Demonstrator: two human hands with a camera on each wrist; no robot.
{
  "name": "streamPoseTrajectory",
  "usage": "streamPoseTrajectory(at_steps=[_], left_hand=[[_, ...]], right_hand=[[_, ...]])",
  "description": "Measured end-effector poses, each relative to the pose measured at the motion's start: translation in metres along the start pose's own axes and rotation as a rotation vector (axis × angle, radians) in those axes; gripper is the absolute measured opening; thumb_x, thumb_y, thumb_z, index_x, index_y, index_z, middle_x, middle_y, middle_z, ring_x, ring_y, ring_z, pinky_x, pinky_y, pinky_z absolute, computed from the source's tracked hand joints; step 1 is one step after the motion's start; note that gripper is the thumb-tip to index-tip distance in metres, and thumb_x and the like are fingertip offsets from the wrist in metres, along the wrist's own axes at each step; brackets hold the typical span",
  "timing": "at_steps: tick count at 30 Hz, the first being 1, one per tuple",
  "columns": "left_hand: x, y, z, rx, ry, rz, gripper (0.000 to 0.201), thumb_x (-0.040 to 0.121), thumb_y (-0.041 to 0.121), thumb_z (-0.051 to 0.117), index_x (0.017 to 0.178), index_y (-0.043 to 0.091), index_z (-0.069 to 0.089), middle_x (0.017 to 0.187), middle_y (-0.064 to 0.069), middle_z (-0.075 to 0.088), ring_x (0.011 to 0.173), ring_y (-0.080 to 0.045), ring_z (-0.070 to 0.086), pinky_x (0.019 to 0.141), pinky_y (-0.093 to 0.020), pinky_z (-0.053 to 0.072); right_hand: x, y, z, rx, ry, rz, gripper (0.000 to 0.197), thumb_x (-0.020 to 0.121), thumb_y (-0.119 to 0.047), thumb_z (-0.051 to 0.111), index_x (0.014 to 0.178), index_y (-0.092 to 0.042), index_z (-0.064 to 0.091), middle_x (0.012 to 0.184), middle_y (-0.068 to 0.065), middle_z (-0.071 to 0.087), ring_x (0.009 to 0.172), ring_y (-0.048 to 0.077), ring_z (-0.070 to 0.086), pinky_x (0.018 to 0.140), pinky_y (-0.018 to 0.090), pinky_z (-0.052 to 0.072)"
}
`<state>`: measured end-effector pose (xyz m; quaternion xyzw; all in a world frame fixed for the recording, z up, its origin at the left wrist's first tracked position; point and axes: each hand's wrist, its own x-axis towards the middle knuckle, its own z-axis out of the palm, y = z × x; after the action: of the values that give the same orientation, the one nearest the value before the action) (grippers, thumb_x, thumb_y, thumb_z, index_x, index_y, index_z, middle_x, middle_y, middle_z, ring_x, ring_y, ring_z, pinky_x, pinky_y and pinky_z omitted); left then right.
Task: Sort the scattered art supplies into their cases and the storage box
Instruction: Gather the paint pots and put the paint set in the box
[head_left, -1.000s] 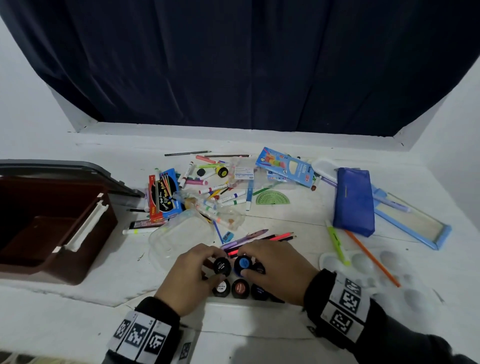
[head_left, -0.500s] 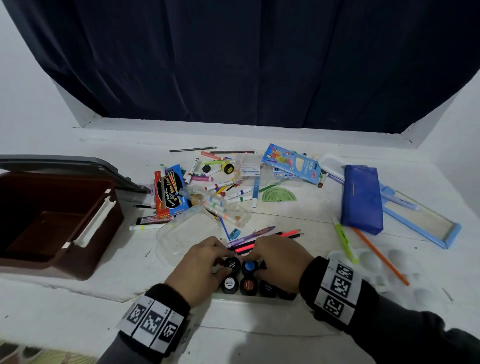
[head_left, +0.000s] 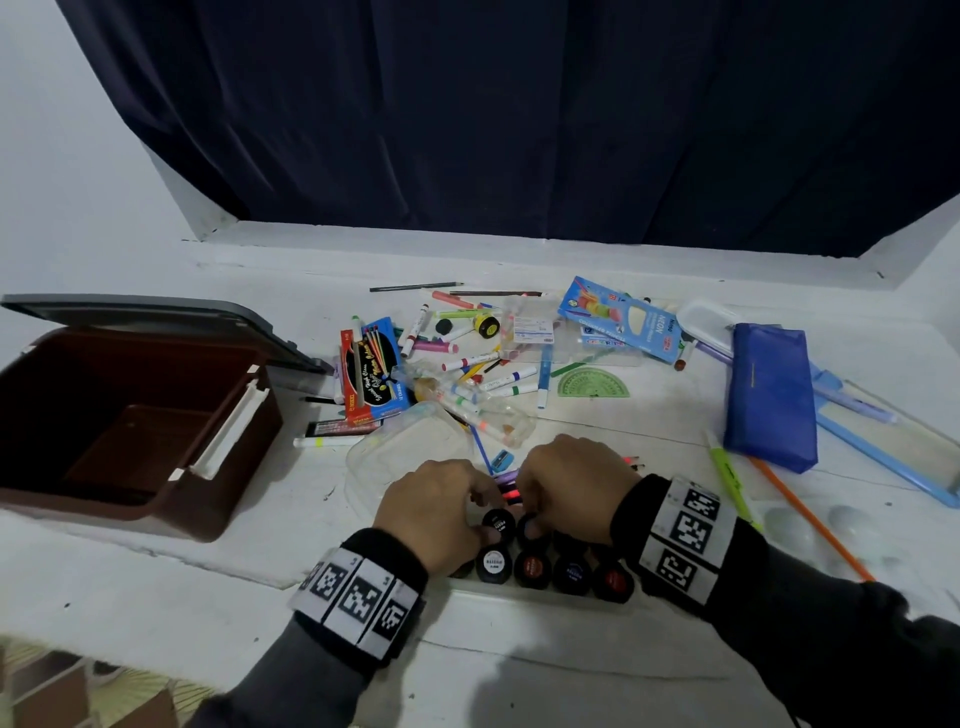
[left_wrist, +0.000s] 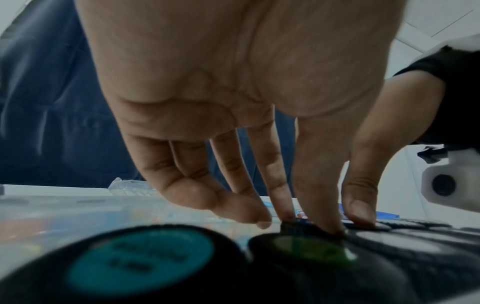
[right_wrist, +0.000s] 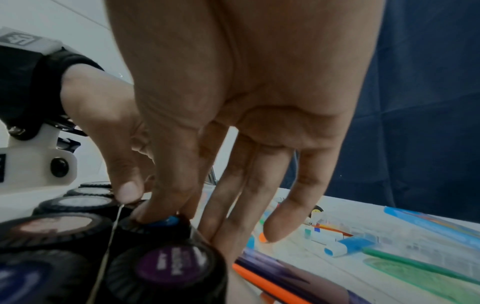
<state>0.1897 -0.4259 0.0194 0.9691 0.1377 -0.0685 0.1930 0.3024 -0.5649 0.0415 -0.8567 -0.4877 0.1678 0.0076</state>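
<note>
Several small black paint pots (head_left: 532, 567) stand in two rows in a clear tray (head_left: 524, 596) at the table's front. My left hand (head_left: 480, 506) pinches a dark-lidded pot (head_left: 498, 524) in the back row between thumb and finger; in the left wrist view the left hand (left_wrist: 303, 216) has its fingertips on either side of that pot's lid (left_wrist: 296, 225). Next to it, my right hand (head_left: 524, 512) holds a blue-lidded pot (right_wrist: 166, 222). In the right wrist view the right hand (right_wrist: 171, 209) has its thumb on the lid and its fingers behind the pot. A purple-lidded pot (right_wrist: 171, 265) stands nearer the camera.
An open brown storage box (head_left: 234, 499) stands at the left. Markers and pencils (head_left: 488, 374) lie heaped behind my hands, with a clear lid (head_left: 405, 452). A blue pouch (head_left: 769, 395), a blue-framed case (head_left: 893, 441), an orange pencil (head_left: 810, 514) and a white palette (head_left: 789, 530) lie right.
Both hands have stayed on the two back-row pots. These pots now sit lower among the others, and my right fingers cover the blue lid in the head view.
</note>
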Motion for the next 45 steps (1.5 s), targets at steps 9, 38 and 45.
streamPoseTrajectory(at_steps=[9,38,45], left_hand=[[0.005,0.000,-0.007,0.008,-0.041,0.006,0.024,0.080,0.042,0.077,0.102,0.039,0.070,0.114,0.017,0.064,0.103,-0.011,0.058,0.083,-0.029,0.048],[0.080,-0.098,-0.039,0.089,0.066,0.135,0.077,0.082,0.070,0.004,0.145,0.043,0.037,0.154,0.026,0.034,0.146,0.000,0.022,0.105,-0.039,0.030],[0.091,-0.118,-0.034,-0.122,0.151,0.211,0.042,0.097,0.046,0.028,0.134,0.044,0.049,0.137,0.024,0.054,0.131,-0.003,0.049,0.098,-0.046,0.046]], right_hand=[[0.005,0.012,0.007,0.008,-0.044,-0.013,0.025,0.078,-0.046,0.076,0.098,-0.031,0.070,0.098,-0.004,0.068,0.094,0.021,0.062,0.064,0.028,0.034],[0.198,0.073,-0.037,0.005,0.212,-0.040,0.045,0.100,-0.025,0.044,0.144,-0.016,0.041,0.151,0.004,0.037,0.137,0.025,0.035,0.107,0.044,0.038],[0.232,0.075,-0.039,-0.154,0.069,0.021,0.042,0.101,-0.022,0.042,0.144,-0.021,0.040,0.160,0.007,0.020,0.134,0.033,0.039,0.103,0.051,0.036]])
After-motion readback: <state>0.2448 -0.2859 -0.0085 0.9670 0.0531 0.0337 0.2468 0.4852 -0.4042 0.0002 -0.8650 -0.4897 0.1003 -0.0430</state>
